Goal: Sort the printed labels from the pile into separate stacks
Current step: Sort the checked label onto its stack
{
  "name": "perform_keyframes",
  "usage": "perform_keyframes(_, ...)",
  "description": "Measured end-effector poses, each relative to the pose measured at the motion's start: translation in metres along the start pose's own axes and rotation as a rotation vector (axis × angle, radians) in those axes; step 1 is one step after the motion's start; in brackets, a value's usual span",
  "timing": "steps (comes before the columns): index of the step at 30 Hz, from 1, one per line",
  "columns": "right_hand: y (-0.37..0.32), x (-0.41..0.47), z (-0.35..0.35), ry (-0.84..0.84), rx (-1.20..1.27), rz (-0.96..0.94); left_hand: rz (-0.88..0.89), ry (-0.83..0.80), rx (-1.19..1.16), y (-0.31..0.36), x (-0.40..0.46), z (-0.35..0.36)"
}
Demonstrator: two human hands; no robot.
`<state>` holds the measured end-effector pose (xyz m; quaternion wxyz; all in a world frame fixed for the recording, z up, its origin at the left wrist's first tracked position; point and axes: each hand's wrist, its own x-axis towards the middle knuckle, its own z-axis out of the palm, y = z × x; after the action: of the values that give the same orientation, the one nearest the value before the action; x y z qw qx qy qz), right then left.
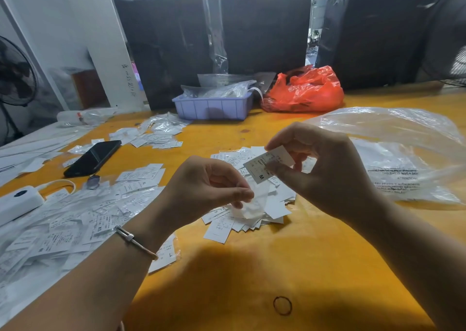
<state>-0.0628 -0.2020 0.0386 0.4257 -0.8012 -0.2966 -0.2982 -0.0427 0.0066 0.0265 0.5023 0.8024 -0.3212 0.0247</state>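
A loose pile of white printed labels (pixel 274 204) lies in the middle of the orange table (pixel 252 267). Above it my right hand (pixel 327 169) pinches one label printed with an M (pixel 262 166) between thumb and fingers. My left hand (pixel 204 187) pinches a thin, clear, blurred plastic sleeve (pixel 254 204) that hangs down over the pile. Sorted labels lie to the left: a wide spread in clear sleeves (pixel 75 219), a small stack (pixel 143 174) and another group further back (pixel 156 136). A bagged bundle marked L (pixel 166 255) sits under my left wrist.
A black phone (pixel 93 157) and a white power bank (pixel 17 202) lie at the left. A lilac tray (pixel 214 107) with clear bags and a red plastic bag (pixel 305 91) stand at the back. A large clear bag (pixel 393 154) covers the right. A rubber band (pixel 282 305) lies near me.
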Motion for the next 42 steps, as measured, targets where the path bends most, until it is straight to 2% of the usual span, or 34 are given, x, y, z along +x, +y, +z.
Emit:
perform_keyframes(7, 0.006, 0.001, -0.002, -0.095, -0.147, -0.065, 0.002, 0.001, 0.030, 0.000, 0.000, -0.001)
perform_keyframes(17, 0.010, -0.001, 0.004, -0.313, 0.019, 0.041, -0.058, -0.044, 0.021, -0.003, 0.000, 0.002)
perform_keyframes(19, 0.010, -0.001, 0.005, -0.296, 0.071, 0.063, -0.067, -0.039, 0.021, -0.003, 0.000, 0.002)
perform_keyframes(22, 0.012, 0.002, -0.001, -0.129, 0.125, 0.139, -0.087, -0.006, 0.014, -0.002, 0.001, 0.001)
perform_keyframes(24, 0.013, 0.004, -0.003, -0.074, 0.168, 0.157, -0.096, 0.004, 0.012, -0.002, 0.001, 0.000)
perform_keyframes(28, 0.011, 0.001, 0.005, -0.086, 0.107, 0.131, -0.101, -0.011, -0.006, 0.000, 0.001, 0.000)
perform_keyframes(32, 0.015, 0.000, 0.004, -0.028, 0.094, 0.138, -0.117, -0.010, -0.026, 0.000, 0.001, -0.001)
perform_keyframes(42, 0.014, -0.005, 0.012, -0.156, 0.118, 0.130, -0.125, 0.011, -0.026, -0.004, 0.002, 0.000)
